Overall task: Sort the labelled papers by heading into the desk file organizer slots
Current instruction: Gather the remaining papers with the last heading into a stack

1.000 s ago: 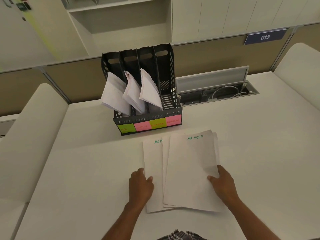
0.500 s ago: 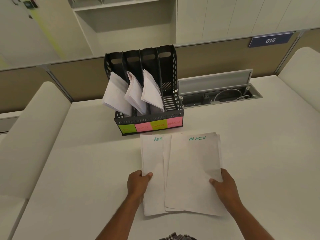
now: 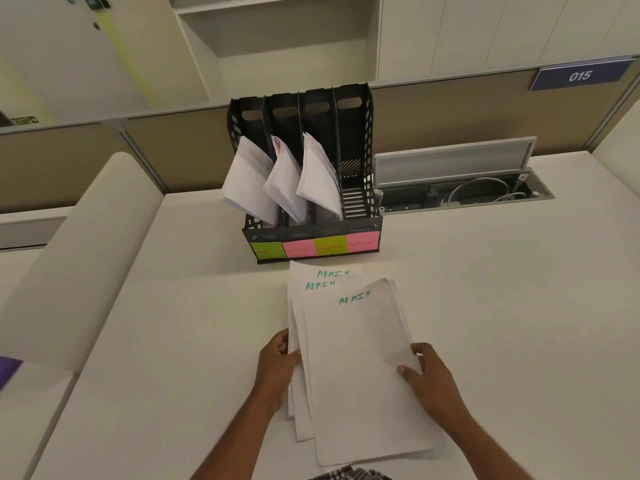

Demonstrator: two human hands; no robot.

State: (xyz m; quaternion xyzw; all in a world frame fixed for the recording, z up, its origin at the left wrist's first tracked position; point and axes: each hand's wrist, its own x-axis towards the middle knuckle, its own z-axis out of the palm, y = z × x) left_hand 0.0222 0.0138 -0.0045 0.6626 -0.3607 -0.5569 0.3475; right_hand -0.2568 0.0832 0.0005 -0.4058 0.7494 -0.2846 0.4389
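A loose stack of white papers [image 3: 353, 358] headed ADMIN in green lies on the white desk in front of me. My left hand [image 3: 277, 365] grips the stack's left edge, thumb on top. My right hand [image 3: 426, 372] holds the right edge, fingers on the top sheet. Beyond the papers stands the black file organizer [image 3: 360, 223] with four slots and sticky labels: green HR, pink, green, pink ADMIN [image 3: 362, 243]. The three left slots hold leaning papers [image 3: 315, 178]. The rightmost ADMIN slot [image 3: 353, 199] has no papers in it.
An open cable tray [image 3: 464, 190] with its lid raised and wires inside sits in the desk, right of the organizer. A tan partition [image 3: 173, 147] runs behind with a blue sign reading 015 [image 3: 580, 76]. A rounded white divider [image 3: 86, 244] borders the desk on the left.
Both hands have pushed the spread ADMIN sheets together into a narrower, overlapping stack. Three headings now show where two did. The view has shifted closer and downward.
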